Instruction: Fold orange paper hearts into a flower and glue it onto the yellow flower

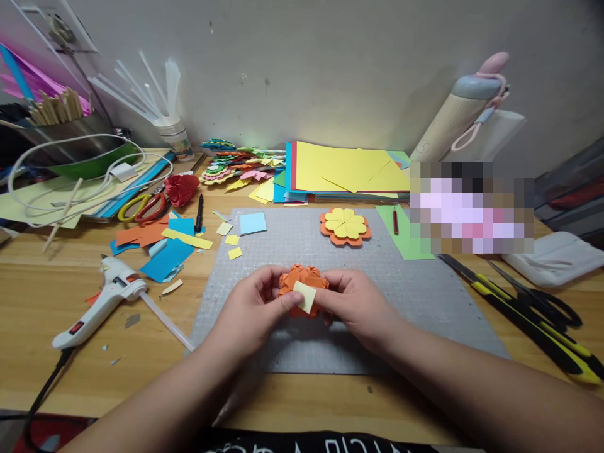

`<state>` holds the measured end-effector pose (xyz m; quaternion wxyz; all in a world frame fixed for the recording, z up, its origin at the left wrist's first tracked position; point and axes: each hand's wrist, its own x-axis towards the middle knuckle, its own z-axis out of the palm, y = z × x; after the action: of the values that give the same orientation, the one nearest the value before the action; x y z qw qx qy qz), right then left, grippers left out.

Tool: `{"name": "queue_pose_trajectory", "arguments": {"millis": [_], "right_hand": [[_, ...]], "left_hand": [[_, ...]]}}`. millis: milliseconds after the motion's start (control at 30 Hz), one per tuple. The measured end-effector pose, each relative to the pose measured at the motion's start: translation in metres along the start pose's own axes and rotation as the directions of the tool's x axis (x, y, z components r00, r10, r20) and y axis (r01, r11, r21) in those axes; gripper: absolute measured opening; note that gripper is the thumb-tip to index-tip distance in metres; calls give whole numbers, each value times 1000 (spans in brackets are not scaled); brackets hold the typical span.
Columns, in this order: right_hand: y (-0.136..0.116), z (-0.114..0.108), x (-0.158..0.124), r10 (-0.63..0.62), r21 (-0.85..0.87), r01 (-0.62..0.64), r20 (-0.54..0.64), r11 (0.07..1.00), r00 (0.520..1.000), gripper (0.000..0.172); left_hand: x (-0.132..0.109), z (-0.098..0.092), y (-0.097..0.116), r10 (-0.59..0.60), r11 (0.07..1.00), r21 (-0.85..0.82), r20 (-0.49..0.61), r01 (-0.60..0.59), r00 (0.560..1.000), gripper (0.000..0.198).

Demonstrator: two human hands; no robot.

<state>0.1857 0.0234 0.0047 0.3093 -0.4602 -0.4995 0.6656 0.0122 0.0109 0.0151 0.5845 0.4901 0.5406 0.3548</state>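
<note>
Above the front half of the grey cutting mat [292, 352], both of my hands hold an orange folded-paper flower [298, 275] between them. A small pale yellow paper square [306, 297] lies against the flower's face. My left hand [257, 305] grips the flower's left side, its thumb pressing on the square. My right hand [356, 302] pinches the flower's right side, thumb at the square's right edge; its other fingers are partly hidden. Farther back on the mat sits a yellow and orange paper flower [346, 225]. A light blue paper square [253, 223] and several small yellow squares [234, 253] lie at the mat's left.
A white glue gun [99, 302] with a cord lies left, beside blue and orange paper scraps [172, 258]. Coloured paper sheets [349, 167] are stacked at the back. On the right are a yellow-black utility knife [533, 327], black scissors [542, 299] and a bottle [453, 113].
</note>
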Motion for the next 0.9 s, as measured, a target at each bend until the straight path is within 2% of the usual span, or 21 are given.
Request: {"name": "queue_pose_trajectory", "arguments": {"millis": [67, 200, 467, 600, 767, 833, 900], "right_hand": [[0, 0, -1, -15, 57, 12, 43, 998, 999, 21], [0, 1, 1, -32, 217, 6, 115, 976, 993, 26], [3, 0, 2, -71, 286, 9, 205, 958, 976, 25], [2, -1, 2, -62, 278, -2, 220, 961, 974, 25], [1, 0, 3, -53, 268, -8, 220, 964, 974, 22], [1, 1, 3, -34, 245, -16, 200, 969, 979, 24], [2, 1, 3, -18, 223, -25, 190, 975, 982, 27]], "left_hand": [[1, -1, 0, -60, 992, -103, 79, 68, 995, 29], [0, -3, 3, -108, 976, -185, 73, 119, 991, 32], [1, -6, -2, -121, 948, -286, 76, 138, 990, 29], [0, -5, 0, -133, 951, -273, 48, 141, 990, 32], [-2, -2, 5, -91, 985, -151, -42, 84, 995, 29], [-3, -1, 5, -89, 986, -145, -39, 83, 995, 28], [-3, -1, 4, -98, 982, -163, 12, 98, 995, 28]]}}
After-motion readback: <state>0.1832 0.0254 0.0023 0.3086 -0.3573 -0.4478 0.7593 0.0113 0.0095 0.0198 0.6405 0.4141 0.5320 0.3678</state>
